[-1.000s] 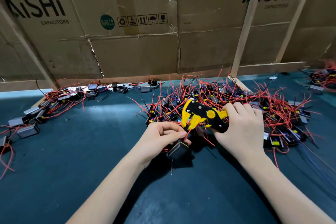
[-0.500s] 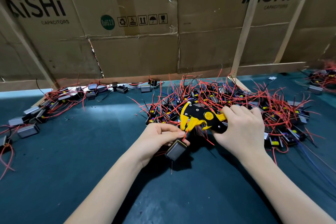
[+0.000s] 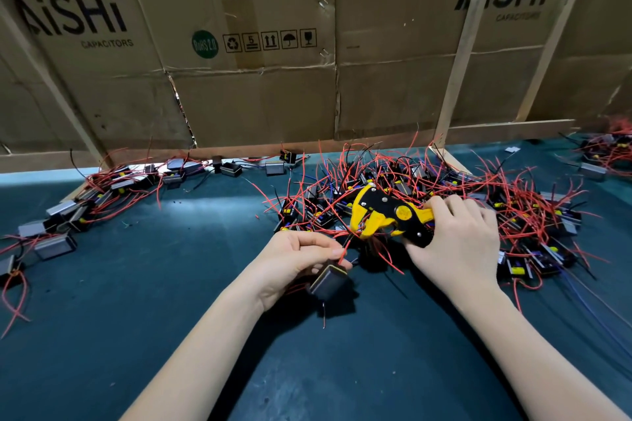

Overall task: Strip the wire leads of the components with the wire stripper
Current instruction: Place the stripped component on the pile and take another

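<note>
My right hand grips the handles of a yellow and black wire stripper, whose jaws point left and down. My left hand pinches a red wire lead that runs up into those jaws. A small dark box-shaped component hangs from that lead just under my left fingers, above the green table. A thin lead sticks down from the component.
A big tangle of components with red wires lies behind and right of my hands. A second row of components stretches along the left back. Cardboard sheets on wooden slats wall off the table's far side. More components sit far right.
The stripper has tilted slightly and its jaws sit a little lower on the red lead. My left hand keeps pinching the lead, and the component hangs in nearly the same place.
</note>
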A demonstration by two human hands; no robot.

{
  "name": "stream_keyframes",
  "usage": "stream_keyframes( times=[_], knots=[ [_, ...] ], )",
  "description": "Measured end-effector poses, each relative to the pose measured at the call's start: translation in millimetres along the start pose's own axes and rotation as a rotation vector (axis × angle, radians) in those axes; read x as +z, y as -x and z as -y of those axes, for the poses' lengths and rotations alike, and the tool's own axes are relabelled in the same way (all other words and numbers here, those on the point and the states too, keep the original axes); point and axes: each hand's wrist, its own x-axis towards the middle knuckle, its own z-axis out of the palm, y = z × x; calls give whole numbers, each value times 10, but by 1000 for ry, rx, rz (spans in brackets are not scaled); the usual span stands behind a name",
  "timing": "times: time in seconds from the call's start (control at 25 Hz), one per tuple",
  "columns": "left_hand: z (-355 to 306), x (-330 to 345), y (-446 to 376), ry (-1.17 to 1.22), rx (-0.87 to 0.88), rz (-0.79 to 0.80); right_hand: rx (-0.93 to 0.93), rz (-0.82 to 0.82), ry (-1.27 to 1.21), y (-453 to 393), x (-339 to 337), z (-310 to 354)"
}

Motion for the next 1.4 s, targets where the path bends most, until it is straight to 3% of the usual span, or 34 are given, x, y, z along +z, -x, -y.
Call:
stream_keyframes(
  times=[0.24, 0.64, 1.12, 1.4],
  knots=[
    [9, -12, -23, -84, 105, -91, 9, 28, -23, 20, 7, 6],
    [87, -56, -72, -123, 101, -57, -29, 49, -31, 45, -53, 77],
    [108, 39, -83, -154, 110, -172, -136, 34, 51, 22, -78, 117],
    [127, 30, -85, -157, 103, -185, -164, 115, 54, 36, -82, 124]
  ],
)
